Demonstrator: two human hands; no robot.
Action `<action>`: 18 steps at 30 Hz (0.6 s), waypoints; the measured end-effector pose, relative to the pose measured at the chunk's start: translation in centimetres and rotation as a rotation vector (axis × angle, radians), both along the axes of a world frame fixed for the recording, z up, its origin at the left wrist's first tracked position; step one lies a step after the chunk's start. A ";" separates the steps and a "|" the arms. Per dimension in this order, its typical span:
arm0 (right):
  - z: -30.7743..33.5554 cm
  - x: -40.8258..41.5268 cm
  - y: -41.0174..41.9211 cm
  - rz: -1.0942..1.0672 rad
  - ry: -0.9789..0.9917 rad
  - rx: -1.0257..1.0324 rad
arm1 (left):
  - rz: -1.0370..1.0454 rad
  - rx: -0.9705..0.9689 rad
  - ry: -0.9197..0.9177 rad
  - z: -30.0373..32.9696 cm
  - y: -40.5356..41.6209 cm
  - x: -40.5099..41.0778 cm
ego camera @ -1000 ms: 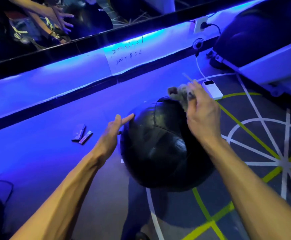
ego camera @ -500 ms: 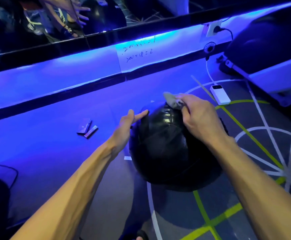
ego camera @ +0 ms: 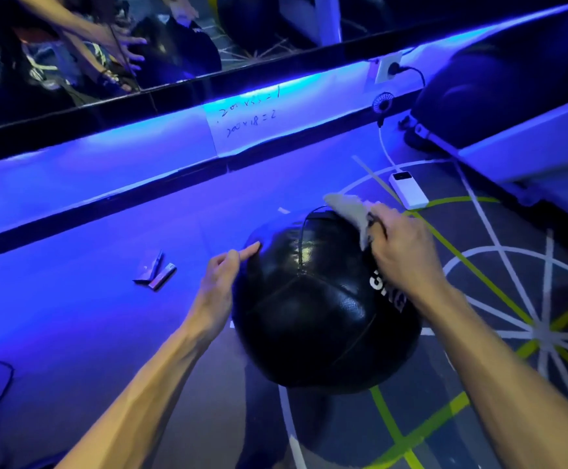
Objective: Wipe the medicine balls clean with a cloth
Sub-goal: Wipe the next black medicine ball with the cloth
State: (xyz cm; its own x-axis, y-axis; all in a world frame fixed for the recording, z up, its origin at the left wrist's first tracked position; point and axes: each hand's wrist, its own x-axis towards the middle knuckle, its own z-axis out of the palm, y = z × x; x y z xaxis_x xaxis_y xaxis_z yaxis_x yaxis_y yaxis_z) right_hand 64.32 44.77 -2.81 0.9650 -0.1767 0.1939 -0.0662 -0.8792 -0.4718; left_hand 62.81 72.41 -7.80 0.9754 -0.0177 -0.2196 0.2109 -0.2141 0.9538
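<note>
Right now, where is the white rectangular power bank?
In the head view, the white rectangular power bank lies on the floor at upper right, just beyond the grey cloth.

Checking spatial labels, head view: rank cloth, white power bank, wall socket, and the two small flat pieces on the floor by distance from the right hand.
From the right hand:
1. Cloth, gripped in its fingers, on top of the medicine ball.
2. White power bank, on the floor just beyond the hand.
3. Wall socket, farther back on the wall.
4. Two small flat pieces, far to the left on the floor, beyond the left hand.
</note>
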 end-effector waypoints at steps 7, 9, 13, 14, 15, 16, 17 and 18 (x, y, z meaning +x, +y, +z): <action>-2.2 -8.9 7.2 0.598 -0.178 -0.053 | 0.040 0.050 -0.070 -1.6 1.1 -0.1; -3.5 -10.8 6.0 0.560 -0.239 -0.057 | 0.016 0.103 -0.069 -1.7 1.7 -0.1; -5.0 -13.8 0.6 -0.061 -0.170 0.276 | -0.009 0.161 -0.128 -0.9 1.4 1.9; -5.1 -14.0 -1.2 -0.295 -0.120 0.380 | -0.006 0.170 -0.152 -0.2 1.1 2.5; -5.1 -14.1 -2.9 -0.473 -0.084 0.471 | -0.004 0.184 -0.180 0.4 0.7 3.0; -5.0 -14.0 -4.4 -0.567 -0.089 0.534 | -0.022 0.184 -0.208 0.9 0.4 3.3; -4.7 -13.8 -5.4 -0.597 -0.127 0.577 | -0.066 0.174 -0.226 1.1 0.1 3.5; -4.1 -13.3 -5.8 -0.592 -0.163 0.607 | -0.129 0.180 -0.233 1.4 -0.2 3.3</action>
State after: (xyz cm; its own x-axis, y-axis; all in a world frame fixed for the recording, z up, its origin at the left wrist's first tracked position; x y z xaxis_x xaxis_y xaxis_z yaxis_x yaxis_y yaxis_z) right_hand 51.04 38.96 -6.89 0.6498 -0.7595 0.0313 -0.3239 -0.3139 -0.8925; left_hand 66.15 72.16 -6.40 0.9921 -0.1255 -0.0010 -0.0489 -0.3945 0.9176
